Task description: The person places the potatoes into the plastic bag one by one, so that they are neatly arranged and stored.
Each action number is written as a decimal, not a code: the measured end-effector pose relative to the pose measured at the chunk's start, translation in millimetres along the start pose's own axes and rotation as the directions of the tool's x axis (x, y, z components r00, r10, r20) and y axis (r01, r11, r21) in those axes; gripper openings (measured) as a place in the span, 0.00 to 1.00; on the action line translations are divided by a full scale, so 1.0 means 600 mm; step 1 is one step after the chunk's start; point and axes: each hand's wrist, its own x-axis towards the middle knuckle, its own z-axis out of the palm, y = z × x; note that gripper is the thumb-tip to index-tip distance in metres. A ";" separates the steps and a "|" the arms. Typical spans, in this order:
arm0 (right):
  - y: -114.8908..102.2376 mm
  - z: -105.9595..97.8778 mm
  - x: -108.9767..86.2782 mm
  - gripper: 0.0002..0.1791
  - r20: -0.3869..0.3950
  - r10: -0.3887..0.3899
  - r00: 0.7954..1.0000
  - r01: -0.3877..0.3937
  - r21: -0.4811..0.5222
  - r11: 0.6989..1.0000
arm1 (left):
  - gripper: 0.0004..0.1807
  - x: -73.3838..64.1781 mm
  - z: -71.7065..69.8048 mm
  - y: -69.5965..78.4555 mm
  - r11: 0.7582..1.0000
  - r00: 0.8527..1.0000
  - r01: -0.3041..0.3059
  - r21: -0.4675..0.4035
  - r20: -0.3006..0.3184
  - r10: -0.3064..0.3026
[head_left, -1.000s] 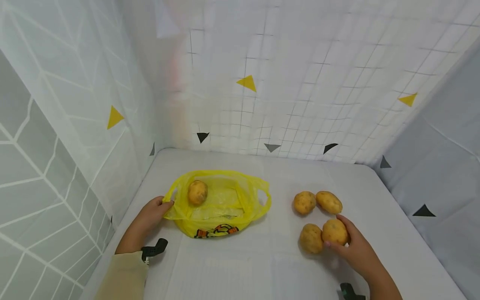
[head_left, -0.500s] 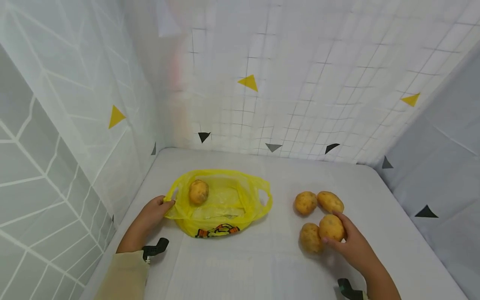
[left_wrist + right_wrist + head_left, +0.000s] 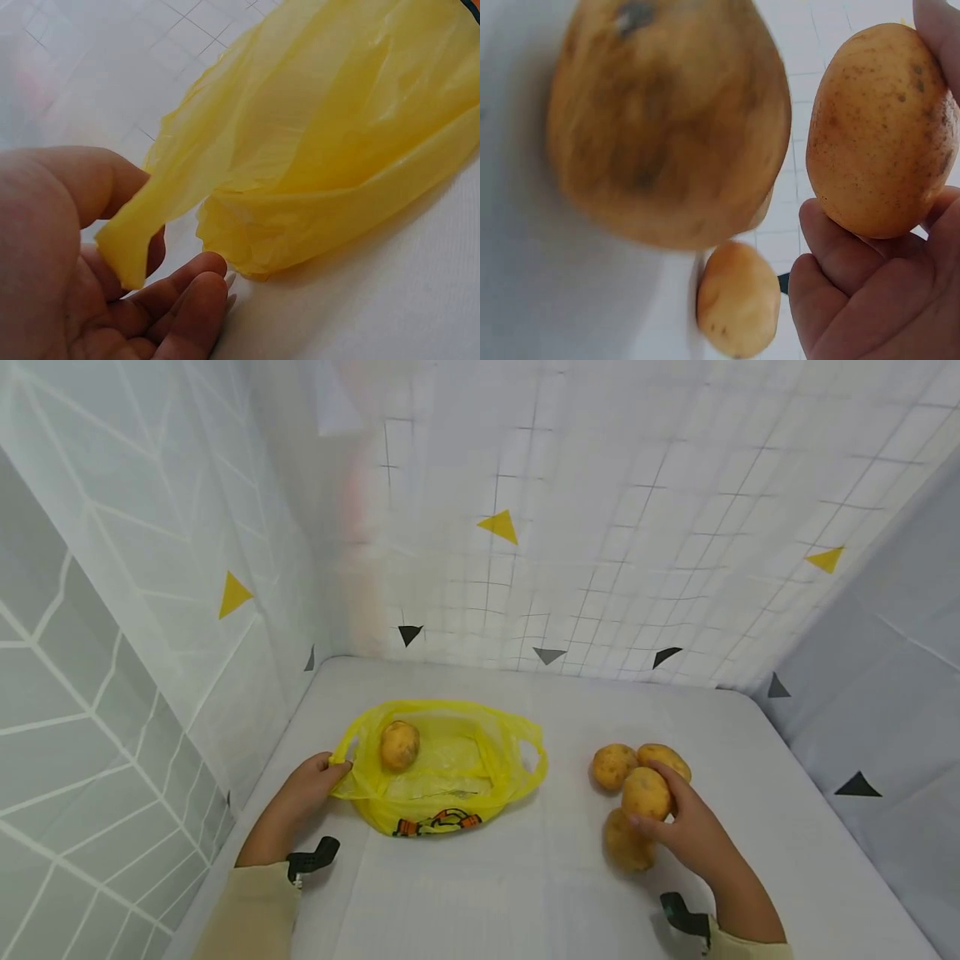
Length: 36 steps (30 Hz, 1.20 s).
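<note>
A yellow plastic bag point(image 3: 450, 768) lies open-mouthed on the table with one potato point(image 3: 400, 745) inside it. My left hand point(image 3: 306, 789) pinches the bag's left handle; close up, the left wrist view shows the handle point(image 3: 135, 240) between thumb and fingers. To the right, my right hand point(image 3: 693, 827) grips a potato point(image 3: 646, 793) between thumb and fingertips, raised over the others. Just below it in the head view lies another potato point(image 3: 628, 843), partly covered. Behind are two more, a round potato point(image 3: 613, 767) and a longer potato point(image 3: 667, 760).
A white cloth covers the table point(image 3: 465, 902). Pale hanging sheets with grid lines point(image 3: 585, 527) close off the back and sides. Each wrist carries a black camera mount point(image 3: 313, 857).
My right hand has lifted the potato and carried it left and away from me, over the gap between the other potatoes. The left hand keeps its hold on the bag handle.
</note>
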 end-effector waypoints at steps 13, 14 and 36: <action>-0.032 0.010 0.020 0.57 0.024 -0.077 0.997 0.078 -0.028 0.997 | 0.27 -0.006 0.004 -0.013 0.999 0.999 0.045 -0.006 -0.008 -0.045; -0.034 0.010 0.022 0.57 0.027 -0.077 0.997 0.078 -0.029 0.997 | 0.28 -0.007 0.003 -0.014 0.999 0.999 0.049 -0.001 -0.010 -0.049; -0.106 0.059 0.065 0.60 -0.011 -0.065 0.998 0.065 -0.031 0.997 | 0.25 0.002 0.004 -0.004 1.000 0.999 0.023 -0.017 -0.030 -0.024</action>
